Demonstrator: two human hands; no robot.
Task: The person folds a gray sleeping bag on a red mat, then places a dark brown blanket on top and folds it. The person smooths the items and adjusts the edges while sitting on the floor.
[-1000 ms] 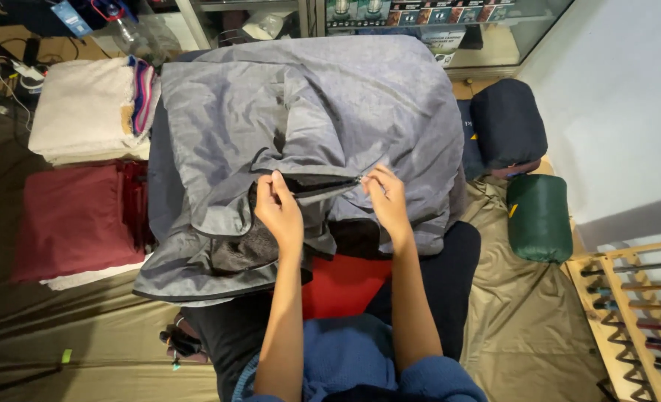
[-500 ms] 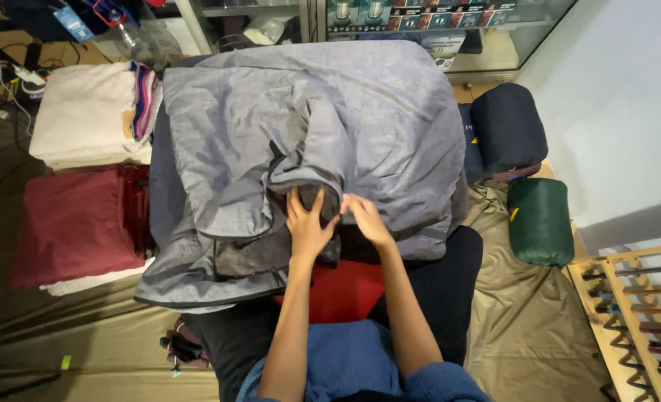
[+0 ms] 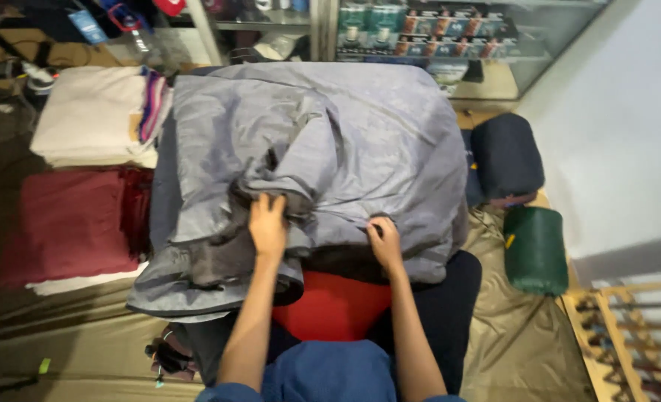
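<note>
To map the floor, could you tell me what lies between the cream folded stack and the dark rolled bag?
The grey sleeping bag fills that stretch, in the head view.

The left hand's fingers [image 3: 271, 202] are buried in grey fabric [image 3: 360, 141] folds; the wooden rack [image 3: 628, 327] is cut off at right.

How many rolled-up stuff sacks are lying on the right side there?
2. A dark navy roll lies right of the grey sleeping bag, and a green roll sits just below it on the tan groundsheet. Others may be hidden under the bag.
</note>
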